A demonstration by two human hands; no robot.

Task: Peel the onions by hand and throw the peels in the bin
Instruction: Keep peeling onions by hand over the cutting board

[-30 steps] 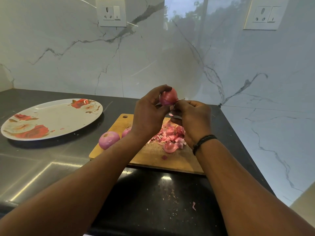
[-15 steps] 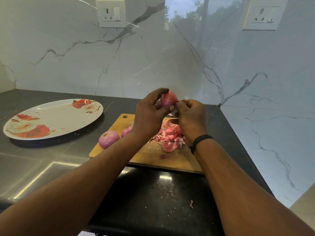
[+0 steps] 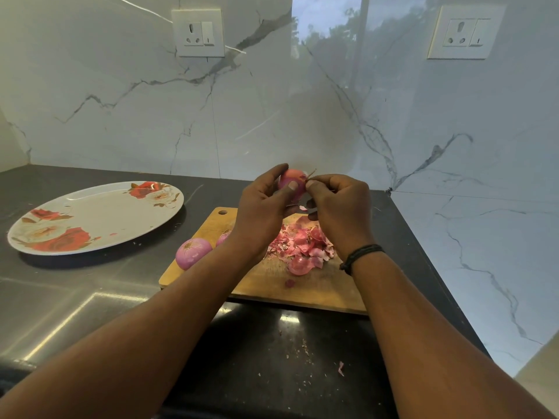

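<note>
The left hand (image 3: 263,207) holds the onion (image 3: 291,183) above the far side of the cutting board (image 3: 302,293), fingers curled around it. The right hand (image 3: 338,204) pinches its skin at the top. Better to pull in small strips. The plate (image 3: 93,219) at left looks empty; the peels (image 3: 302,244) lie on the board, and no bin is visible.

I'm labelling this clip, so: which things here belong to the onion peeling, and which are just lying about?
Belongs to the job:
held onion
left hand
right hand
peeled onion
peel pile
cutting board

Just lying about:
floral plate
wall sockets
</note>
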